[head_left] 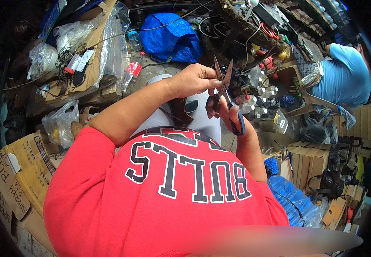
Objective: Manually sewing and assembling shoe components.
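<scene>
In my right hand point(229, 112) is a pair of scissors point(228, 76) with dark handles, my thumb and fingers in its loops. The blades are parted and point away from me. My left hand point(197, 80) is closed in a pinch right beside the blades. Whatever lies between its fingertips is too small to make out. Below my hands, a brown, glossy item point(186, 118) like a leather shoe rests in my lap between my light trouser legs, partly hidden by my left forearm.
Several plastic bottles point(258, 79) stand to the right of my hands. A blue plastic bag point(168, 36) lies ahead. Cardboard with clear plastic point(104, 47) is on the left, boxes point(29, 160) nearer. A person in a blue shirt point(342, 77) sits at the right.
</scene>
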Demonstrator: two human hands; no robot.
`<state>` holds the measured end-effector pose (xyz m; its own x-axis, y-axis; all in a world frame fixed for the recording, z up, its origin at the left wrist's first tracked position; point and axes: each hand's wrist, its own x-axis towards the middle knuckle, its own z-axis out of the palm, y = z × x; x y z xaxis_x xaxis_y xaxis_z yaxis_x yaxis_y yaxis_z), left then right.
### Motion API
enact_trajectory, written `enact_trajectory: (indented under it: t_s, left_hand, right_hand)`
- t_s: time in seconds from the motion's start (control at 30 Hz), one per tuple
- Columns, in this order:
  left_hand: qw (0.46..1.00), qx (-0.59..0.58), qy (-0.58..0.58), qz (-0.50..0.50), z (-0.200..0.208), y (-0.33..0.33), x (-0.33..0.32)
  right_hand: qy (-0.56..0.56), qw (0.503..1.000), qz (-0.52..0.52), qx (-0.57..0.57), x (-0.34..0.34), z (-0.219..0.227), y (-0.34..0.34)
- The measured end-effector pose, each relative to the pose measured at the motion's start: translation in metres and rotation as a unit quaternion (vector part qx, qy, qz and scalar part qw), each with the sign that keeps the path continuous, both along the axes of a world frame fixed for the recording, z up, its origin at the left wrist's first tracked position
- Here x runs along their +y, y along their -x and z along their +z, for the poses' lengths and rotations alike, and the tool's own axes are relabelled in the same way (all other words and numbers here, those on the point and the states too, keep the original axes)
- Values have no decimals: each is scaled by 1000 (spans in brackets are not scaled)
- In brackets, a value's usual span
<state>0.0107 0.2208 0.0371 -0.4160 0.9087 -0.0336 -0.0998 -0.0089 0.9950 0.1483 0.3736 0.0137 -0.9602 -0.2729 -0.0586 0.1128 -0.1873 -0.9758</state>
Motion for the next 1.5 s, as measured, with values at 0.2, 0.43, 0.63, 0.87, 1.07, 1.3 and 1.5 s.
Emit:
enact_trajectory:
  t_s: [0.2, 0.43, 0.63, 0.87, 1.07, 1.3, 1.5]
  left_hand:
    - [998, 58, 15, 15, 12, -1, -3]
    - [998, 60, -21, 30, 5, 0, 1]
    - [999, 26, 2, 37, -10, 4, 3]
    - [936, -304, -159, 74, -12, 13, -21]
    - [922, -320, -210, 52, -1, 13, -47]
    - [896, -167, -292, 290, 13, 49, -183]
    - [839, -28, -273, 470, 14, 71, -290]
  right_hand:
    - [9, 1000, -10, 20, -5, -3, 3]
    - [28, 996, -82, -8, -9, 0, -1]
    - [10, 995, -70, -64, 0, -2, -2]
    - [27, 979, -198, 34, 12, 13, 9]
    - [-61, 973, -223, 4, -14, 11, 32]
    - [-161, 961, -225, -10, -26, -1, 34]
    - [-213, 963, -164, -4, -37, -8, 38]
